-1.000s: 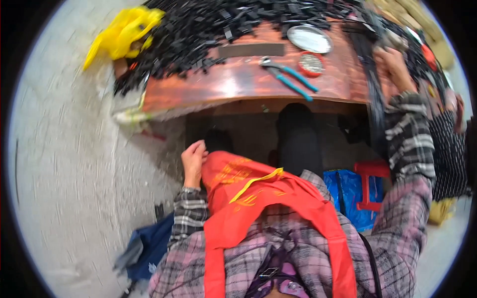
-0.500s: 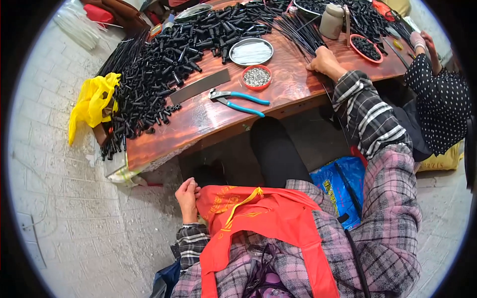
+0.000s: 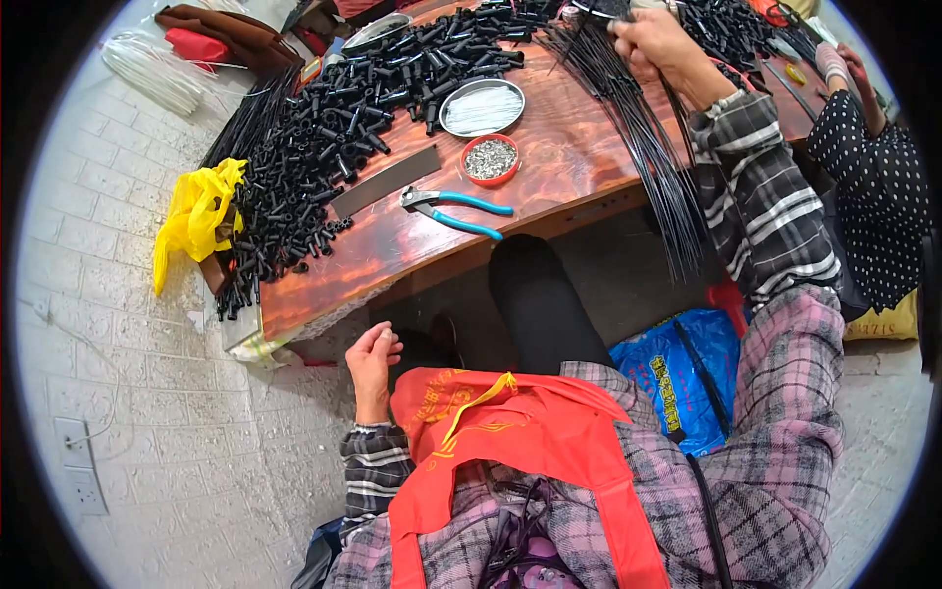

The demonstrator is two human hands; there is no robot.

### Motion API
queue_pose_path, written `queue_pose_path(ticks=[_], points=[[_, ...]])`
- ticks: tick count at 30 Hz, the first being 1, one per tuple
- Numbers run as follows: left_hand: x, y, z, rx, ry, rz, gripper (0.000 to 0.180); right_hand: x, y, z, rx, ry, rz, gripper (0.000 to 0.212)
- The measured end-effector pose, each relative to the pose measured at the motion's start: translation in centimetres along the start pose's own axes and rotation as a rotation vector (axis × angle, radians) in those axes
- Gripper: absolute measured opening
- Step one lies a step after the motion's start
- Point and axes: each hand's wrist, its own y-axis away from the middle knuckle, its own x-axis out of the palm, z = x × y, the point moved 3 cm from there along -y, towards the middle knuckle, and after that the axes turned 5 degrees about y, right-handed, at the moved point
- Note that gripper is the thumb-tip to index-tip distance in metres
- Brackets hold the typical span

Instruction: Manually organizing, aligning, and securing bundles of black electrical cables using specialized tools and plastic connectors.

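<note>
My right hand [image 3: 659, 51] is at the far right of the table, fingers curled beside the rim of a dark bowl [image 3: 601, 10]; what they hold, if anything, I cannot make out. Under and left of this arm lies a bundle of long thin black rods [image 3: 628, 118], its near ends hanging over the table's front edge. My left hand [image 3: 373, 365] is raised beside the red apron [image 3: 549, 432], its fingers curled together. Nothing shows in them, though their inside is hidden.
On the wooden table [image 3: 392, 250] lie pliers with blue handles [image 3: 461, 211], a flat metal strip [image 3: 385, 183], a red bowl of small metal pieces [image 3: 490, 160], a dish of white sticks [image 3: 482, 106] and heaped black tubes [image 3: 324, 147]. A co-worker's arm [image 3: 859, 137] is at right.
My right hand has moved farther away across the table toward the dark bowl. The black rods have come nearer and now hang past the front edge. My left hand has risen slightly.
</note>
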Motion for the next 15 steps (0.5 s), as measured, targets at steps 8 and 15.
queue_pose_path(ticks=[8, 15], points=[[3.7, 0.8, -3.3, 0.124, -0.030, 0.103, 0.021, -0.1, -1.6, 3.6, -0.352, -0.317, -0.212, 0.020], [5.4, 1.8, -3.6, 0.101, -0.019, 0.071, 0.021, 1.2, -1.5, 8.0, -0.697, -0.408, -0.321, 0.017]])
